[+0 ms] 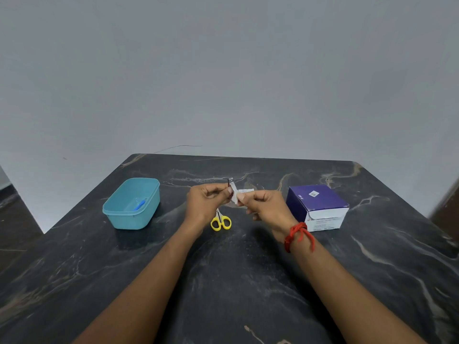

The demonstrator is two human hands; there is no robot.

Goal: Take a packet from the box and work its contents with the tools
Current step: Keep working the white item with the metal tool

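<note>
Both hands are up over the middle of the dark veined marble table [372, 281], close together and held above the surface. The left hand [207, 200] has its fingers curled, pinching a small silver metal tool [230, 180] whose tip pokes up above the fingertips; too small to say exactly what tool it is. The right hand [265, 204] has thumb and fingers clamped on a small white paper packet [234, 196], which hangs in the gap between the two hands, tilted, with its top edge right at the metal tip. A second bit of white with print shows just above the right knuckles; can't tell if it's a torn flap or a separate piece. A red thread band [298, 235] is tied on the right wrist. Small yellow-handled scissors [221, 221] lie flat on the table just under the hands, handles toward the person, blades hidden behind the left hand. The purple and white cardboard box [318, 207] sits to the right, flap shut, near the right wrist but apart from it. A teal plastic tub [116, 214] sits well to the left, with a small blue plastic piece [139, 205] lying inside it.
</note>
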